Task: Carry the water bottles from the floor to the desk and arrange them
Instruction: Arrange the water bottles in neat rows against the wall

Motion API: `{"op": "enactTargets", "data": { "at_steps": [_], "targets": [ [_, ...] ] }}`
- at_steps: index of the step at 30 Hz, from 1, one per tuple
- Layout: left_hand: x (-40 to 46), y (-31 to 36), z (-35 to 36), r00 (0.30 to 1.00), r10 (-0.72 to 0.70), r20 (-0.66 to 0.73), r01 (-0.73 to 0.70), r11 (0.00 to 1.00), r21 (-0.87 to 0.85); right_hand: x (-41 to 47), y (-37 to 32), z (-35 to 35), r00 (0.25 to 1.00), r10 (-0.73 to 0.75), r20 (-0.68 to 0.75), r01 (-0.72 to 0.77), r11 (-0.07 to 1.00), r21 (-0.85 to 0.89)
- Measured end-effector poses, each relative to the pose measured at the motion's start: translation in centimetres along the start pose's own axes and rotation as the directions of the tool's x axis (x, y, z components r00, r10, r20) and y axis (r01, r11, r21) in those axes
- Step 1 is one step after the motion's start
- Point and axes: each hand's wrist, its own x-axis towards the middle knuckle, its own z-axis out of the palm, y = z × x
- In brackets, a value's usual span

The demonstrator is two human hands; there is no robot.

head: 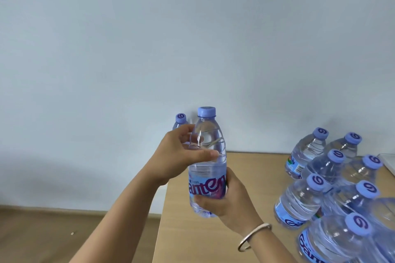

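Nearest, the right hand [224, 200] wraps the labelled base of a clear Ganten bottle [207, 162] held upright above the counter [213, 239] edge. The left hand [181, 156] curls around a second bottle [180, 120] behind. Crowding could topple the standing cluster [333, 188] of lilac-capped bottles at right.

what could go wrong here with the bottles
1. The left hand has a loose grip on the second bottle, mostly hidden behind the front bottle; it might slip.
2. Setting down near the desk left edge risks a bottle tipping off.
3. The standing bottles are packed close; a bump from the right hand could topple them.
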Motion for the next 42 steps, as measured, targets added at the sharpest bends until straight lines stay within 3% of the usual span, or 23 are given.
{"op": "enactTargets", "data": {
  "at_steps": [4,9,16,20,33,42],
  "targets": [
    [0.4,-1.8,-1.4,1.0,0.005,0.007,-0.006,1.0,0.01,1.3,0.6,1.0,0.998,0.015,0.065,-0.014,1.0,-0.01],
    [1.5,-5.3,-4.0,0.996,-0.082,0.047,0.079,0.995,0.064,3.7,3.1,3.8,0.998,0.057,-0.022,-0.059,0.993,-0.101],
    [3.4,-10.3,-5.9,0.98,-0.192,-0.049,0.194,0.979,0.055,8.9,7.3,7.3,0.99,0.138,-0.006,-0.135,0.959,-0.248],
    [4.8,-11.7,-6.3,0.977,-0.204,-0.056,0.208,0.975,0.078,10.2,8.6,8.4,0.986,0.151,-0.074,-0.166,0.944,-0.284],
    [7.2,-13.8,-6.6,0.988,-0.139,-0.067,0.142,0.989,0.047,13.9,9.3,8.8,0.988,0.049,-0.145,-0.097,0.933,-0.346],
    [6.6,-15.3,-6.1,0.986,-0.123,-0.111,0.124,0.992,0.001,13.9,9.4,9.1,0.987,0.097,-0.125,-0.137,0.92,-0.368]
  ]
}}
